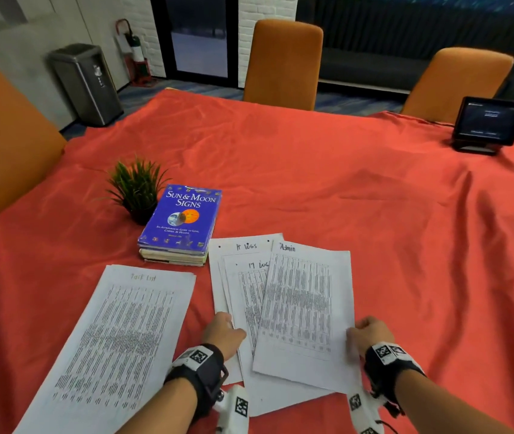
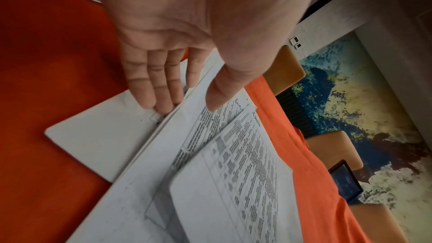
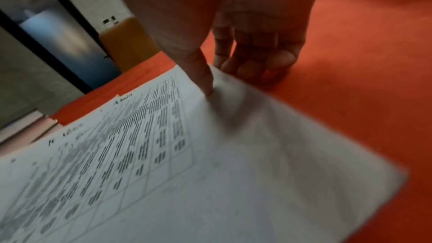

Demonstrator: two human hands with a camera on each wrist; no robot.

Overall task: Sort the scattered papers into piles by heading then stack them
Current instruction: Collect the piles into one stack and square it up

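Three groups of printed papers lie on the red tablecloth [image 1: 359, 189]. The "Task List" pile [image 1: 118, 333] is at the left. To its right are the overlapping "IT logs" sheets [image 1: 243, 277], with an "Admin" sheet [image 1: 306, 302] on top of them. My left hand [image 1: 227, 330] pinches the left edge of the IT logs sheets [image 2: 149, 163]: thumb on top, straight fingers [image 2: 151, 88] slipped beneath the upper sheets. My right hand [image 1: 362, 335] holds the Admin sheet [image 3: 210, 173] at its right edge. Its thumb [image 3: 205, 80] presses on top and the fingers curl beside and under the edge.
A blue book [image 1: 183, 220] on another book and a small potted plant [image 1: 138, 189] stand just behind the papers. A dark screen on a stand [image 1: 484, 126] sits at the far right corner. Orange chairs [image 1: 284, 64] line the table's far side, and a bin [image 1: 83, 79] stands on the floor.
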